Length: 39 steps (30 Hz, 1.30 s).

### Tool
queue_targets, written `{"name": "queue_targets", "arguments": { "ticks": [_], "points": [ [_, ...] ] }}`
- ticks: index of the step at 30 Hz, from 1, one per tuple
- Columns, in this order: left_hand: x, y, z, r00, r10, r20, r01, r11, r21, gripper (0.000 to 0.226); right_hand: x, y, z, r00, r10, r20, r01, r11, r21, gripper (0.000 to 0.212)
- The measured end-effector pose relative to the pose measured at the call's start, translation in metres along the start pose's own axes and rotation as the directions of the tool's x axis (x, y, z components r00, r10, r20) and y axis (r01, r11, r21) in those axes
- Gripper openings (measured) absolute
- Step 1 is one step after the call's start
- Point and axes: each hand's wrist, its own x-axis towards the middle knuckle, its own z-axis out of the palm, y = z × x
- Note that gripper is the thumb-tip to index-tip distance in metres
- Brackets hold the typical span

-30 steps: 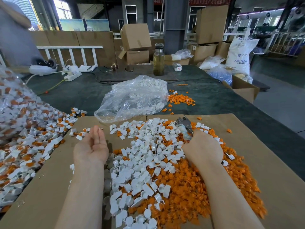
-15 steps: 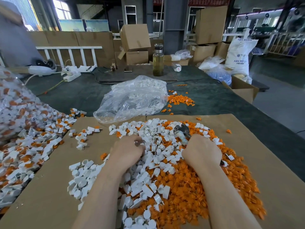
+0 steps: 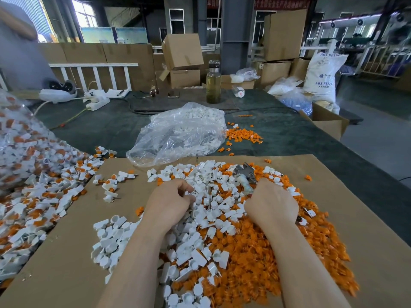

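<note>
- Centrally, a flat sheet of brown cardboard [image 3: 367, 218] covers the near end of the dark green table [image 3: 100, 130] and carries a mixed heap of small parts.
- White plastic cap pieces [image 3: 200, 258] make up the left and far side of that heap. Orange plastic pieces [image 3: 255, 263] fill its right and near side, and the two colours overlap between the forearms.
- The left hand [image 3: 169, 201] rests on the white part of the heap, knuckles up. Its fingers are curled inward with the tips sunk among the white pieces, and I cannot tell whether they have pinched one.
- The right hand [image 3: 272, 202] lies on the orange side with its fingers wrapped round the pale handle of grey metal pliers [image 3: 244, 172]. The pliers' head sticks out beyond the knuckles, pointing away from the person, just above the heap.
- A crumpled clear plastic bag [image 3: 178, 134] with more white pieces inside lies just past the cardboard's far edge.
- A small scatter of loose orange parts [image 3: 242, 134] sits beside that bag on its right.
- A large clear bag of white-and-orange parts [image 3: 22, 147] bulges at the left edge (similar parts spill from it onto the cardboard).
- A tall glass bottle of yellowish liquid [image 3: 213, 83] stands upright at the table's far end.
</note>
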Motion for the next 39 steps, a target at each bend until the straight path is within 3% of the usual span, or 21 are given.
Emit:
{"name": "queue_targets", "arguments": {
  "ticks": [5,8,10,14,18,23,30,35,39],
  "points": [
    [0.0,0.001,0.0,0.999,-0.003,-0.043,0.004,1.0,0.003,0.01,0.001,-0.001,0.001,0.999,-0.016,-0.031,0.015,1.0,-0.001,0.016],
    [-0.001,0.004,-0.001,0.996,-0.011,-0.089,-0.001,0.991,-0.134,0.008,0.002,-0.002,0.0,0.997,-0.03,-0.069,0.034,0.998,0.049,0.018],
    [-0.002,0.007,-0.003,0.993,0.006,-0.116,-0.036,0.966,-0.255,0.008,0.004,-0.003,-0.001,0.995,-0.051,-0.08,0.065,0.983,0.17,0.012],
    [-0.005,0.018,-0.004,0.999,-0.01,-0.053,-0.021,0.83,-0.557,0.011,0.007,-0.007,-0.002,0.987,-0.131,-0.092,0.16,0.845,0.51,0.004],
    [-0.008,0.027,-0.001,1.0,-0.022,0.009,0.022,0.714,-0.7,0.013,0.003,-0.013,-0.005,0.979,-0.167,-0.115,0.196,0.64,0.743,0.006],
    [-0.009,0.034,0.004,0.997,-0.072,0.042,0.077,0.605,-0.792,0.011,-0.003,-0.018,-0.008,0.977,-0.183,-0.113,0.19,0.489,0.852,0.006],
    [-0.014,0.047,0.008,0.986,-0.099,0.137,0.162,0.312,-0.936,0.008,-0.007,-0.02,-0.014,0.971,-0.234,-0.042,0.123,0.346,0.93,0.009],
    [-0.014,0.05,0.01,0.97,-0.131,0.204,0.233,0.278,-0.932,0.004,-0.01,-0.022,-0.015,0.965,-0.257,-0.048,0.131,0.316,0.94,0.012],
    [-0.015,0.05,0.01,0.973,-0.165,0.162,0.202,0.258,-0.945,0.006,-0.01,-0.023,-0.013,0.963,-0.264,-0.058,0.148,0.334,0.931,0.012]
  ]
}}
